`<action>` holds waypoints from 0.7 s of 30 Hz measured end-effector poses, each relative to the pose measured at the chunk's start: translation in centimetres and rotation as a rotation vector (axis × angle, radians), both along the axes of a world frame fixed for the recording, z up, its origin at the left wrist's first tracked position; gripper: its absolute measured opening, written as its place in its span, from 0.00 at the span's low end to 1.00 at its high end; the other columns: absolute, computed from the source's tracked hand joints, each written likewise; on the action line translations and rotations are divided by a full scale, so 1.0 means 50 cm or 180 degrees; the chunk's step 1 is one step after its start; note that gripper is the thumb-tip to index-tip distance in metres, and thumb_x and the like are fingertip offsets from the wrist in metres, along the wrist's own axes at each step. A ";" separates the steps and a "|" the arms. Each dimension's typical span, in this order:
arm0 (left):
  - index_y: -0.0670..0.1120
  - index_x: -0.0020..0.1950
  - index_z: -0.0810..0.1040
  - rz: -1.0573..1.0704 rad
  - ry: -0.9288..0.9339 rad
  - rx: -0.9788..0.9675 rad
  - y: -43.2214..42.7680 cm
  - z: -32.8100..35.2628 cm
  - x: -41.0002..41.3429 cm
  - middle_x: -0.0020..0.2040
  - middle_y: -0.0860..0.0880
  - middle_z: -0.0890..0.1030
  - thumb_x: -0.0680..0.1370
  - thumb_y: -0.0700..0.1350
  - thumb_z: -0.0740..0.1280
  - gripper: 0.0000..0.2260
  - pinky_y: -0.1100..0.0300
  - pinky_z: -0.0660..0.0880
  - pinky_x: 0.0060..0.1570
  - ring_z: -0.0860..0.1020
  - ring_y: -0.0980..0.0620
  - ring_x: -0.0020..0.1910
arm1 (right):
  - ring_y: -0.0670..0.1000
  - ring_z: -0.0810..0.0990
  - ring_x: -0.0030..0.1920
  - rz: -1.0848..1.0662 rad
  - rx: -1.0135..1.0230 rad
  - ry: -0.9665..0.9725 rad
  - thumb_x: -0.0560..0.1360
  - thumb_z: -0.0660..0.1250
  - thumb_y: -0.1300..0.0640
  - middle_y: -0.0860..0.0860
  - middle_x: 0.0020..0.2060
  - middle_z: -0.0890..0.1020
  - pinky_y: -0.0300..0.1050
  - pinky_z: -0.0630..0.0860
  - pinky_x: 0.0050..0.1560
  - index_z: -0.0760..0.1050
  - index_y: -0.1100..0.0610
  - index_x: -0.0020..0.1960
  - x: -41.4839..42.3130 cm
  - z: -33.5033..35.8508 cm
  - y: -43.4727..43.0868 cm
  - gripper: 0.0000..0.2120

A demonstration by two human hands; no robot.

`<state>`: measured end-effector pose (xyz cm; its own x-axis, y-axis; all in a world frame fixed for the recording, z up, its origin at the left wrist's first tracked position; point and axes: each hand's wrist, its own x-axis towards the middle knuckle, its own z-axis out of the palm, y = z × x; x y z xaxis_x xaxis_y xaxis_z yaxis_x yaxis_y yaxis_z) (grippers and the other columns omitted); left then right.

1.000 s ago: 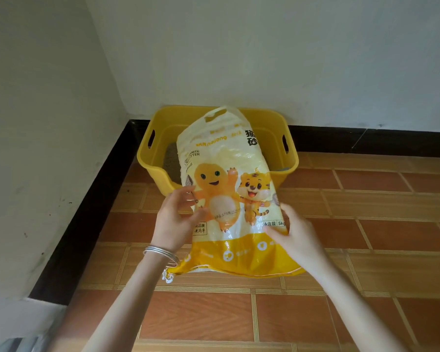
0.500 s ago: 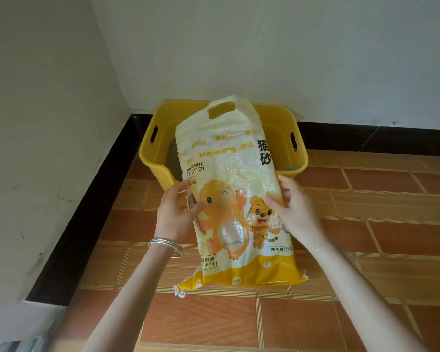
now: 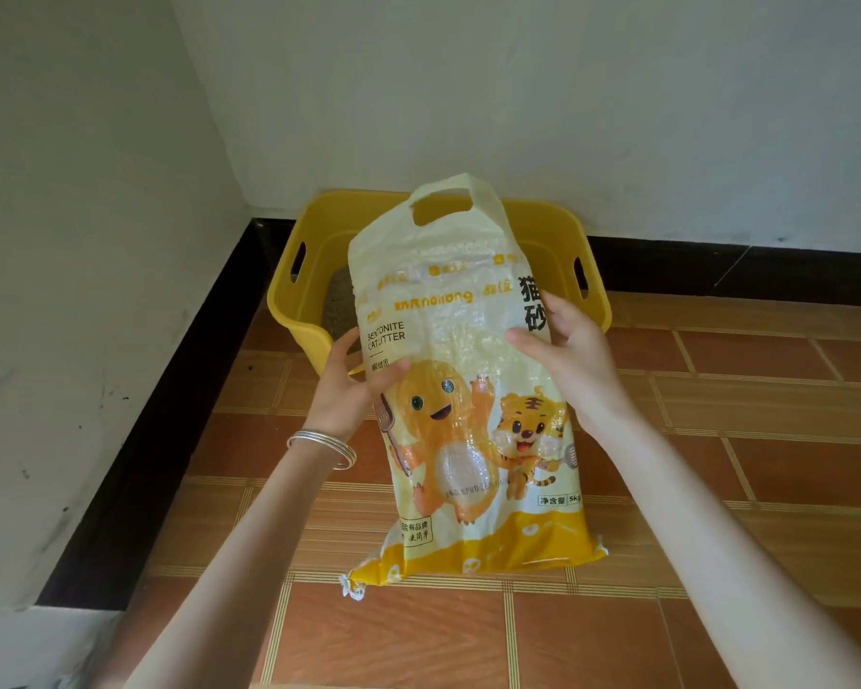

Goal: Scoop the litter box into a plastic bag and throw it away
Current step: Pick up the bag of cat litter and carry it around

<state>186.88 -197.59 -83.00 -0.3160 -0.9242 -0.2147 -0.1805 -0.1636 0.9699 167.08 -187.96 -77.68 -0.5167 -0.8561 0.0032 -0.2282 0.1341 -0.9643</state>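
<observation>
A yellow-and-cream plastic cat litter bag (image 3: 468,390) with cartoon animals stands upright on the floor, its cut-out handle at the top. My left hand (image 3: 349,385) grips its left edge, thumb on the front. My right hand (image 3: 567,350) grips the right edge higher up. Behind the bag sits the yellow litter box (image 3: 294,310) in the corner, with grey litter (image 3: 339,305) showing at its left; the bag hides most of the inside.
White walls (image 3: 95,241) with a black skirting (image 3: 170,415) close the corner at the left and behind the box. Orange-brown floor tiles (image 3: 741,440) stretch to the right and toward me.
The bag has been raised from leaning toward the box to standing upright. Both hands slid up its sides, the right one farther.
</observation>
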 end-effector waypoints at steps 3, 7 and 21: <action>0.51 0.71 0.63 0.0039 0.0128 -0.0132 0.019 0.008 0.007 0.59 0.51 0.75 0.65 0.51 0.77 0.38 0.65 0.73 0.41 0.77 0.55 0.53 | 0.43 0.73 0.62 -0.0028 -0.0109 0.0029 0.70 0.72 0.61 0.45 0.60 0.77 0.49 0.71 0.65 0.69 0.52 0.68 0.009 -0.003 0.019 0.27; 0.49 0.72 0.62 0.0090 0.0233 -0.0210 0.043 0.024 0.011 0.58 0.52 0.74 0.70 0.45 0.74 0.34 0.70 0.73 0.36 0.76 0.60 0.49 | 0.41 0.75 0.59 -0.0038 -0.0281 0.0021 0.71 0.70 0.66 0.44 0.56 0.78 0.43 0.73 0.61 0.70 0.54 0.66 0.025 0.003 0.045 0.26; 0.48 0.75 0.55 0.0101 0.0136 0.0133 0.015 0.029 -0.024 0.70 0.45 0.65 0.67 0.47 0.76 0.42 0.55 0.71 0.55 0.69 0.46 0.65 | 0.40 0.74 0.58 -0.0240 -0.0282 0.0064 0.71 0.68 0.69 0.45 0.57 0.77 0.32 0.71 0.56 0.71 0.55 0.65 0.024 -0.012 0.061 0.24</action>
